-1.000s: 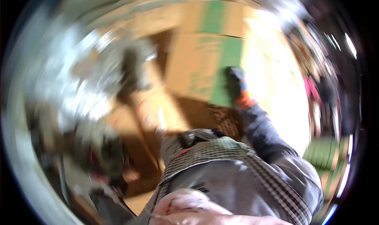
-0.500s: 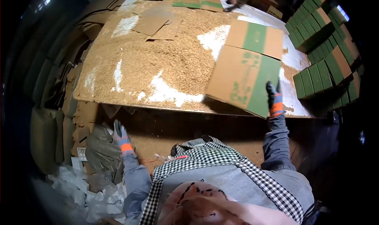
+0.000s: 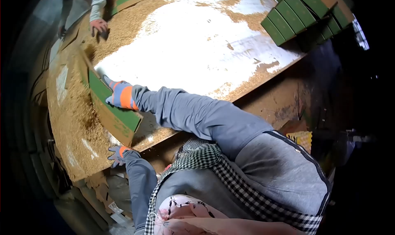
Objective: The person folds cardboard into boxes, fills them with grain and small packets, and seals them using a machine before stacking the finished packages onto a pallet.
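Note:
A flattened cardboard box [image 3: 111, 105], brown with a green band, stands tilted on its edge on the table. My right hand [image 3: 120, 94], in a grey and orange glove, reaches across to the left and grips its upper green edge. Loose tan flakes [image 3: 78, 115], like husks or shavings, are heaped against the far side of the cardboard. My left hand [image 3: 118, 155], gloved the same way, is at the table's front edge near the cardboard's lower corner. Its fingers are spread and hold nothing.
Across the table, a co-worker's gloved hand [image 3: 98, 25] rests near the flakes, beside another green and brown cardboard piece [image 3: 125, 0]. Green cartons [image 3: 288, 18] are stacked at the far right. White tabletop [image 3: 193, 49] shows behind my right arm. Dark sacks lie below left.
My right hand has swept the cardboard from the table's right side to the left, tipping it up and pushing flakes along. White surface now shows behind it. My view has turned.

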{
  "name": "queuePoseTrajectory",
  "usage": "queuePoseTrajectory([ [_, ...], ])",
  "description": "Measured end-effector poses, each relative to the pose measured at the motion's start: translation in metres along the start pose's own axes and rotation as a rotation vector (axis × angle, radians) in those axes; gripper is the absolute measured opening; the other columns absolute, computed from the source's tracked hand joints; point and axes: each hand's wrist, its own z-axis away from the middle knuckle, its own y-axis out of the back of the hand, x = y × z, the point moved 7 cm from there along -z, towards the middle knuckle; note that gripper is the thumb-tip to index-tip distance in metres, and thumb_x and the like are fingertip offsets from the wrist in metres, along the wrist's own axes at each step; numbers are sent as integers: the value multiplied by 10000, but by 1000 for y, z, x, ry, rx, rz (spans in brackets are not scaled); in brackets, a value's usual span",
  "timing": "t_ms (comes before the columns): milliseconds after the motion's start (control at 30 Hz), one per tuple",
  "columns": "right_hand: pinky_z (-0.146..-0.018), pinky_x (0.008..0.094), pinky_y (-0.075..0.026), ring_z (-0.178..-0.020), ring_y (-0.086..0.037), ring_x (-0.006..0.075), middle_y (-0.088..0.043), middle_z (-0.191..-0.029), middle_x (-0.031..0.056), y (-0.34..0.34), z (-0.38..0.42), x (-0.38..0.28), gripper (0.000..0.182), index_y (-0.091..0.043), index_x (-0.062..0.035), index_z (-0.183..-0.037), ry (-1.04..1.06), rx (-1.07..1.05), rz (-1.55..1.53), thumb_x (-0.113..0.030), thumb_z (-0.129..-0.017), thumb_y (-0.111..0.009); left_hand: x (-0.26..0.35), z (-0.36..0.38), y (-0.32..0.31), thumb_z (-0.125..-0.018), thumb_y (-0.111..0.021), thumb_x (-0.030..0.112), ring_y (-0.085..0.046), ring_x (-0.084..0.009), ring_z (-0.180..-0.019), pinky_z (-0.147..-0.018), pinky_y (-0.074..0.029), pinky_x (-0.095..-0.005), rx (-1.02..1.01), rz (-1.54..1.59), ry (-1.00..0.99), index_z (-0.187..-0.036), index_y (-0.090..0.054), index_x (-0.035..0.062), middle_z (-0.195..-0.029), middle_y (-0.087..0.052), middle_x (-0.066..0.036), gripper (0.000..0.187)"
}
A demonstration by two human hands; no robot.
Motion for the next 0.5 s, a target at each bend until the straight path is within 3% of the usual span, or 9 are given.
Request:
queuePoseTrajectory([
  [33,-794,335,-468,-881,-592,337,-588,-1009,253,26,11,-5,765,-270,-51,-1360,-21,-68,22,-274,-714,-614,1,-1,-2,-844,-356,571,-333,-438,-1216,-949,-359,-488,-13,-17,-24,-1372,-279,162,-1433,-68,-241,672],
  [100,-805,294,-465,-902,-586,201,-599,-1055,157,114,54,9,706,-323,-58,-1341,10,24,-63,-228,-732,-638,-4,-2,-7,-837,-363,582,-307,-433,-1235,-963,-349,-483,-8,-2,19,-1379,-265,173,-1441,-48,-224,687],
  [133,-790,273,-471,-890,-570,145,-592,-1068,100,158,80,28,631,-345,-58,-1330,18,49,-291,-143,-772,-627,-4,2,-8,-837,-363,582,-307,-433,-1235,-963,-349,-483,-23,-5,30,-1379,-265,173,-1441,-48,-224,687],
  [200,-776,273,-480,-909,-559,150,-581,-1094,119,273,145,47,639,-362,-19,-1309,-3,289,-200,-158,-758,-656,-6,1,-12,-823,-377,600,-271,-418,-1261,-971,-343,-479,-38,31,5,-1391,-235,187,-1443,-31,-220,717],
  [233,-810,259,-468,-955,-544,146,-553,-1137,128,330,180,53,618,-364,-13,-1305,77,513,124,-141,-774,-651,-5,-2,-13,-820,-378,607,-258,-415,-1269,-972,-342,-479,-52,10,-33,-1395,-227,190,-1445,-23,-218,726],
  [300,-881,269,-426,-1038,-502,146,-532,-1172,125,403,227,72,567,-353,-52,-1323,53,580,71,-61,-810,-596,-1,-2,-11,-816,-383,612,-240,-416,-1279,-972,-342,-481,-17,-37,6,-1397,-218,196,-1445,-12,-219,734],
  [367,-880,308,-428,-1082,-514,206,-522,-1200,151,462,257,132,601,-312,-109,-1352,-168,592,517,-150,-821,-587,-2,-1,-14,-817,-380,613,-236,-418,-1280,-973,-341,-480,-23,-17,-12,-1397,-221,196,-1443,-9,-225,732],
  [433,-860,358,-432,-1058,-536,307,-535,-1165,200,486,265,213,636,-258,-144,-1375,-553,491,1089,-254,-823,-554,-5,-3,-18,-817,-378,613,-232,-420,-1281,-974,-339,-479,-45,11,-34,-1396,-224,196,-1441,-7,-231,730],
  [500,-829,413,-436,-988,-543,387,-557,-1079,251,440,225,201,678,-223,-125,-1381,-571,450,1002,-321,-809,-531,-8,-5,-20,-818,-376,614,-228,-421,-1283,-975,-338,-477,-72,34,-56,-1395,-227,196,-1439,-5,-238,728],
])
